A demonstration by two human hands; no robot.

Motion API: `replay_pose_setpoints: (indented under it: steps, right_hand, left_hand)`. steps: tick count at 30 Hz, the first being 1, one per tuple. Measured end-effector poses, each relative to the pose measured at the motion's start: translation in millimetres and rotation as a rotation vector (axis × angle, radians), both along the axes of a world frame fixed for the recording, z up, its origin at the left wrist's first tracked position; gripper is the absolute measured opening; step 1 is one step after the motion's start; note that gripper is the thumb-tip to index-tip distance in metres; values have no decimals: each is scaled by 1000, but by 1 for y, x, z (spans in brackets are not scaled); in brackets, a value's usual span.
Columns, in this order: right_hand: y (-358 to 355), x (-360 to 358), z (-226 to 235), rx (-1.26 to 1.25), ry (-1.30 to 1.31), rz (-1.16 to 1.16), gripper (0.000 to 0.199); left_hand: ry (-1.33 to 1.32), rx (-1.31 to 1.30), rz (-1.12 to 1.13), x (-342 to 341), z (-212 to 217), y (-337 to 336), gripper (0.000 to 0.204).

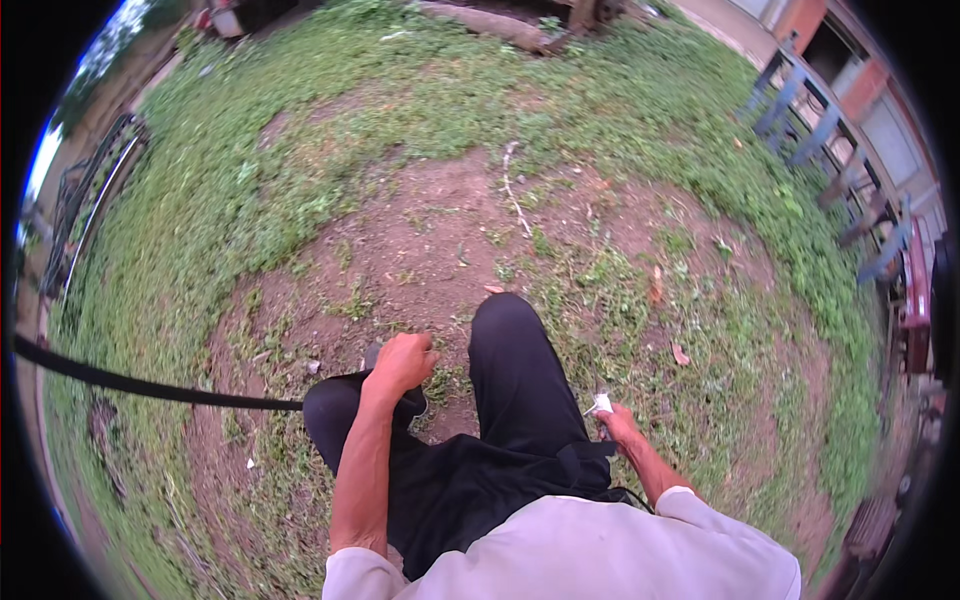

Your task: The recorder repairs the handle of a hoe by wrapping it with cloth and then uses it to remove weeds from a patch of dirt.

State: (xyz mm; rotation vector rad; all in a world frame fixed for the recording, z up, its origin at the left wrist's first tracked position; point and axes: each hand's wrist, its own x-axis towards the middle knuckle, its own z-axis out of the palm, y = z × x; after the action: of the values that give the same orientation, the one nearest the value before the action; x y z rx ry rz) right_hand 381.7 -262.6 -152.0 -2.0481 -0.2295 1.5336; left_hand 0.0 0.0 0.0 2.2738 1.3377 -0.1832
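I am squatting or sitting low, with my black-trousered knees in front of me. My left hand hovers by the inner side of my left knee, its fingers curled in. Whatever they may hold is hidden. Out to the right of my right thigh, my right hand grips a small white object that pokes up past the fingers. A thin pale strand seems to come off it; its exact kind is too small to make out. Part of a shoe shows beside my left hand.
Patchy grass and bare soil surround me. A thin pale stick lies ahead. A black strap or hose runs from the left edge to my left knee. Blue-grey railings stand far right, a log at the far side, a metal frame at left.
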Motion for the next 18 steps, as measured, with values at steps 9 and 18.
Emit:
replay_pose_setpoints:
  steps: [9, 18]
  right_hand:
    - [-78, 32, -95, 268, -421, 407, 18]
    - [-61, 0, -115, 27, -259, 185, 39]
  left_hand:
    - [-89, 28, -2, 18, -12, -2, 28]
    - [41, -2, -12, 29, -5, -1, 35]
